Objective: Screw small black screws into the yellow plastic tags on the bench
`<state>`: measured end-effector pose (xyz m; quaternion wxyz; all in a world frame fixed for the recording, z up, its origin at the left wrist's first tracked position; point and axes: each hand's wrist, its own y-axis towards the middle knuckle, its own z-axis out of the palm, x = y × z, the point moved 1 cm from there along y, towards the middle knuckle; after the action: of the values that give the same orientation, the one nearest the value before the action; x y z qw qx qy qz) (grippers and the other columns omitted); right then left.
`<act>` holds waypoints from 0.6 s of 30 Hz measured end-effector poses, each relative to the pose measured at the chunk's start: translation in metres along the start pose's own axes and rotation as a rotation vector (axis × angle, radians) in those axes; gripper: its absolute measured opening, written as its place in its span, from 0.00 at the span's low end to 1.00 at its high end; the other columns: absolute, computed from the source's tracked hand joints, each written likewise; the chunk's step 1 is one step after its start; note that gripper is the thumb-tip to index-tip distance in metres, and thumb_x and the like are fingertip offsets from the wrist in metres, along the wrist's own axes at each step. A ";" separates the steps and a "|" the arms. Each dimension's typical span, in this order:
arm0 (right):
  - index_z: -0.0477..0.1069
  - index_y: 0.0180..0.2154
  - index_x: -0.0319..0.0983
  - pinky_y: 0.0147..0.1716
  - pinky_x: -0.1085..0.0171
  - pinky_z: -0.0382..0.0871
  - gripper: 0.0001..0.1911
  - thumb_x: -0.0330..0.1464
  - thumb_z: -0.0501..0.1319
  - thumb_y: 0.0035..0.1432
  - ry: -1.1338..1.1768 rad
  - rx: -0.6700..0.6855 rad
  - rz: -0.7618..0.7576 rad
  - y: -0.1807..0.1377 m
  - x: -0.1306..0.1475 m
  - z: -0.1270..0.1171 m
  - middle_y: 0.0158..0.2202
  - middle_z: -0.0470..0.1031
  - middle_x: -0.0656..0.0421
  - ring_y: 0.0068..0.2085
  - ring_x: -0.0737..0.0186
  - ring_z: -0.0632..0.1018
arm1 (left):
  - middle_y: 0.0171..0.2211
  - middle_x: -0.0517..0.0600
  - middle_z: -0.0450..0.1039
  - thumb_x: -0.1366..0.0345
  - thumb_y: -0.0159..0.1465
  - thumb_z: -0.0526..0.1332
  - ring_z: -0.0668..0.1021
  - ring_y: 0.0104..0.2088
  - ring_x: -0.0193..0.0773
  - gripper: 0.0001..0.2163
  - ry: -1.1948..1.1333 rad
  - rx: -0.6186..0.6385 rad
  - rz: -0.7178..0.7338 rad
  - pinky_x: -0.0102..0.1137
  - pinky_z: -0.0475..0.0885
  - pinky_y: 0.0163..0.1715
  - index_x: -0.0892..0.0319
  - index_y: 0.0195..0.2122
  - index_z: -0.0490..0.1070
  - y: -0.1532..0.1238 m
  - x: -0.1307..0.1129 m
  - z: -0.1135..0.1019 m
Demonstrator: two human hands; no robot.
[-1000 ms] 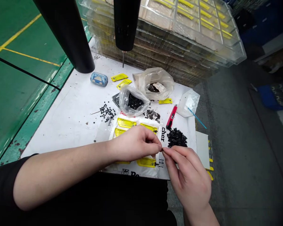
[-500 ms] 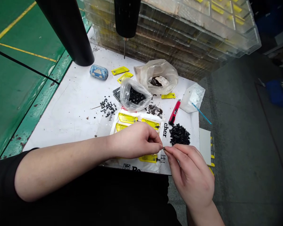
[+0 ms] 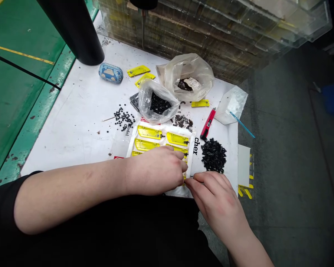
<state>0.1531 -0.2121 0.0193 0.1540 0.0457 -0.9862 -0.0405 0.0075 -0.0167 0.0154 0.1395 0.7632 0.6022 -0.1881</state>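
Over a white tabletop (image 3: pixel 72 122), the right hand (image 3: pixel 215 196) is pinching a tiny dark part (image 3: pixel 184 181) near black plastic pieces (image 3: pixel 213 155) heaped seemingly for reach, left hand (image 3: pixel 158 170) grip hidden.

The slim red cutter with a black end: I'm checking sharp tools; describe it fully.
The slim red cutter looks plastic, with a dark label midway and a black end. Unheld, it lies slanted on the white tabletop, black end nearest the camera, close to the pile of small black parts. I can't make out a blade.
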 end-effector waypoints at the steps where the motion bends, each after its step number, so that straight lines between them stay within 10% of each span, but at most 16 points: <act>1: 0.78 0.52 0.37 0.48 0.54 0.67 0.11 0.23 0.67 0.71 -0.004 0.006 0.001 0.000 0.000 0.001 0.46 0.79 0.55 0.48 0.56 0.74 | 0.40 0.50 0.83 0.70 0.70 0.69 0.78 0.43 0.47 0.09 -0.003 0.004 -0.001 0.43 0.63 0.35 0.54 0.32 0.83 0.000 0.000 0.000; 18: 0.78 0.53 0.37 0.48 0.53 0.66 0.12 0.22 0.67 0.70 -0.018 0.016 -0.012 -0.002 0.001 0.006 0.47 0.79 0.54 0.48 0.55 0.74 | 0.39 0.50 0.83 0.71 0.69 0.69 0.77 0.40 0.47 0.09 0.004 -0.043 0.016 0.43 0.63 0.35 0.54 0.30 0.82 0.000 0.001 0.004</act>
<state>0.1503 -0.2139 0.0140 0.1443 0.0524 -0.9876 -0.0341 0.0069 -0.0179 0.0112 0.1561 0.7651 0.6004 -0.1725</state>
